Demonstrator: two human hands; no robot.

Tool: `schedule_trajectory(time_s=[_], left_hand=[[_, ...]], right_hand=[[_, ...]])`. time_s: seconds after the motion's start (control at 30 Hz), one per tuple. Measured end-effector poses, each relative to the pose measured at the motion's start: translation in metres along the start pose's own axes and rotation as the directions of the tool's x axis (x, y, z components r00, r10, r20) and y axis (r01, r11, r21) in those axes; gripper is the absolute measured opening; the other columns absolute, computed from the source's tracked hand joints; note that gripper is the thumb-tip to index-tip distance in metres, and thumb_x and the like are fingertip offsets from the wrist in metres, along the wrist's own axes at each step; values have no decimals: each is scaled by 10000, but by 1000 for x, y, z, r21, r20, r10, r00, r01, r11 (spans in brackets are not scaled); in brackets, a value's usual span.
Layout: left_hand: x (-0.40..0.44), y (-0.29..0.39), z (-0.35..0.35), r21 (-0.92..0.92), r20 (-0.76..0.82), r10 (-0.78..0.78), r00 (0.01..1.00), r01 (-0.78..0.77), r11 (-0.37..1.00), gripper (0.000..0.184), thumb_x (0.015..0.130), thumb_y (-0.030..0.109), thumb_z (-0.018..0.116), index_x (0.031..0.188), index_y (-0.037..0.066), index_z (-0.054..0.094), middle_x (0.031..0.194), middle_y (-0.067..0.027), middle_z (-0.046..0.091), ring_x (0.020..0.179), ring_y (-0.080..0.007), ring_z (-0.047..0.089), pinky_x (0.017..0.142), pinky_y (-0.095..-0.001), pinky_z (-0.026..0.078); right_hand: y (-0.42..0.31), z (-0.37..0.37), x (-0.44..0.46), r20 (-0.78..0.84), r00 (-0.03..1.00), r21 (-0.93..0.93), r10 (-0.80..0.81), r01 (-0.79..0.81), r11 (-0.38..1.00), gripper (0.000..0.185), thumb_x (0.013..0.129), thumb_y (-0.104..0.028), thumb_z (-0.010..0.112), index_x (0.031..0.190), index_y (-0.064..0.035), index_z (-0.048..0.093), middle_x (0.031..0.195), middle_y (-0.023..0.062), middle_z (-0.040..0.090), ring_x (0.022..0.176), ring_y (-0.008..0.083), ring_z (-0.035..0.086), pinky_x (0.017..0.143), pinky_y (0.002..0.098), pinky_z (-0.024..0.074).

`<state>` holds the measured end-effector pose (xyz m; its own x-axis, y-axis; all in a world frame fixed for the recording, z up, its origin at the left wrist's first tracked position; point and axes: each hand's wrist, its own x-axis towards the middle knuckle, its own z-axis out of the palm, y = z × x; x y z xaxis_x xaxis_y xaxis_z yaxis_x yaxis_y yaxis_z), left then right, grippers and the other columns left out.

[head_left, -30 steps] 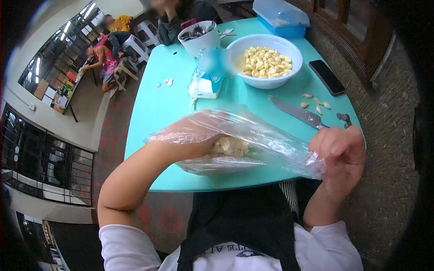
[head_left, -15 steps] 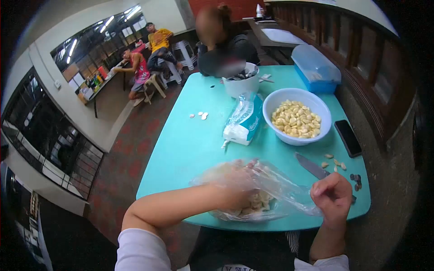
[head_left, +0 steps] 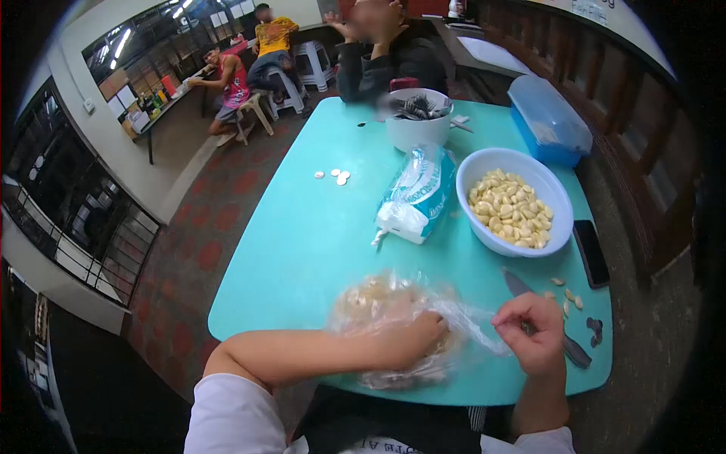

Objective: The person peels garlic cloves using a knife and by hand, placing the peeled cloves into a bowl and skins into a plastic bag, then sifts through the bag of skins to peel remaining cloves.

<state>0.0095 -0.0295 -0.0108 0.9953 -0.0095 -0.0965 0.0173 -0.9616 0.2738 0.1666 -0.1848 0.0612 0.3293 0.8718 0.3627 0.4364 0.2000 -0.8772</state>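
A clear plastic bag [head_left: 370, 299] of pale pieces, which look like garlic cloves, rests on the near side of the turquoise table. My left hand [head_left: 414, 338] lies across the bag with curled fingers, closed on its gathered plastic. To the right, my right hand [head_left: 535, 329] pinches the stretched end of the bag between thumb and fingers. Behind that hand lies a knife [head_left: 516, 283], partly hidden by it. Several loose cloves [head_left: 567, 299] are scattered beside the knife. A light-blue bowl [head_left: 473, 219] of peeled garlic cloves stands beyond.
On the table [head_left: 280, 265] are a teal-and-white plastic pack [head_left: 416, 197], a white tub [head_left: 416, 136] of dark packets, a blue lidded box [head_left: 548, 121], a phone [head_left: 591, 253], dark coins [head_left: 595, 330] and pale discs [head_left: 342, 178]. A person [head_left: 393, 72] sits opposite; two others sit far left.
My left hand has gone from under the bag's film to gripping its plastic near the opening. The bag looks more bunched up. The person opposite has raised their hands; the view has shifted slightly.
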Motion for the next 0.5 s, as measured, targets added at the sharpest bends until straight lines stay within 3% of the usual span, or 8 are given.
schedule_trajectory(time_s=[0.07,0.17,0.2,0.3,0.33,0.4,0.5], left_hand=[[-2,-3,-5,15,-21,-26,999,26,1000,198,863,168,495,1000,64,594,936,-146,636,871,-352,624,800,-443,480],[-3,-2,-23,-182,210,-176,962,216,959,198,854,189,519,1004,87,597,976,-132,633,880,-321,633,797,-486,464],[-5,-6,-19,-121,170,-98,980,120,985,210,829,220,551,983,97,624,1064,-117,622,906,-296,627,809,-496,450],[-8,-4,-19,120,69,23,997,-32,992,255,798,226,575,1013,108,643,1090,-116,613,939,-298,608,793,-468,453],[-8,0,-19,131,21,5,1000,-7,991,226,781,207,583,918,57,682,1062,-143,581,978,-277,571,798,-415,427],[-8,-6,-19,132,35,59,998,-63,989,240,784,220,579,930,60,682,1074,-127,575,978,-270,566,788,-396,425],[-7,-7,-12,74,-16,64,998,-62,995,254,791,234,572,947,66,680,1091,-116,564,980,-265,562,789,-390,421]], right_hand=[[4,2,0,28,996,-75,80,-77,994,82,748,6,643,823,-18,667,630,37,611,482,77,494,473,219,382],[7,2,0,95,994,-170,61,-45,984,98,754,6,644,843,-23,674,617,55,613,465,96,524,457,238,408],[10,1,0,158,985,-137,71,-49,989,133,739,13,655,865,-25,678,652,82,634,475,130,561,461,268,445],[14,14,4,285,958,-195,45,12,981,101,724,-53,678,824,-63,679,682,78,639,545,198,600,487,299,442],[14,19,6,349,936,-195,37,34,980,146,749,-82,674,892,-60,664,760,109,648,635,243,613,564,333,460],[11,27,4,466,884,-192,27,71,979,249,798,-140,667,1029,-53,633,915,172,667,813,334,639,717,402,498],[13,34,2,621,771,-261,143,31,965,187,815,-140,634,978,-49,622,863,151,656,793,340,626,697,417,487]])
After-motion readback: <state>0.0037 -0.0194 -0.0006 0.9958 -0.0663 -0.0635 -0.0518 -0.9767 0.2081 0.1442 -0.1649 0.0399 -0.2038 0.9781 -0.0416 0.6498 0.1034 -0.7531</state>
